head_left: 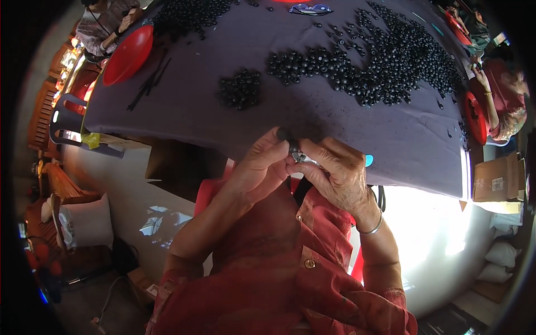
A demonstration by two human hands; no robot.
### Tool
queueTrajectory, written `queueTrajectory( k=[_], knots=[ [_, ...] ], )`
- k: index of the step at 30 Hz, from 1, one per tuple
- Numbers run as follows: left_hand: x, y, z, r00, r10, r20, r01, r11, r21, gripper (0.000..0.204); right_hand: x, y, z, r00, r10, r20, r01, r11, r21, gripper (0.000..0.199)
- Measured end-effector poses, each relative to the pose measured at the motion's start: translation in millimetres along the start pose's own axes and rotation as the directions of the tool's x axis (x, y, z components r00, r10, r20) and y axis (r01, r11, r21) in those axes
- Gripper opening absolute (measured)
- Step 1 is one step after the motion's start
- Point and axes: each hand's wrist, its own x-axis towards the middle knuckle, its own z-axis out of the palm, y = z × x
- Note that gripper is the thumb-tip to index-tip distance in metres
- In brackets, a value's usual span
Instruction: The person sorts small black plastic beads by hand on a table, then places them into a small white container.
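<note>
A table (184, 103) under a purple-grey cloth is spanning the upper view, and a broad spread of round, bead-like black pieces (391, 64) is covering its far right part. A red basin (129, 56) is sitting at its left edge. By the near edge, the right hand (341, 170) and left hand (261, 164) are meeting, 1 smaller black cluster (240, 89) lying beyond. The right is pinching a small silver metal piece (302, 158); the left is gripping a dark round piece (293, 146) just beside it
</note>
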Motion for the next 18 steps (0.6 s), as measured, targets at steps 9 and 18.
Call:
queueTrajectory(
  k=[9, 18],
  knots=[
    [-0.5, -0.1, -7.8, 0.998, -0.003, 0.066, 0.003, 1.0, 0.01, 0.009, 1.0, -3.3, -7.0, 0.989, 0.09, 0.118, -0.103, 0.988, 0.113, 0.029],
    [0.3, 2.7, -10.9, 0.996, 0.026, 0.08, -0.029, 0.999, 0.029, 0.009, -0.5, -4.0, -2.2, 0.984, 0.127, 0.125, -0.144, 0.98, 0.139, 0.027]
  ],
)
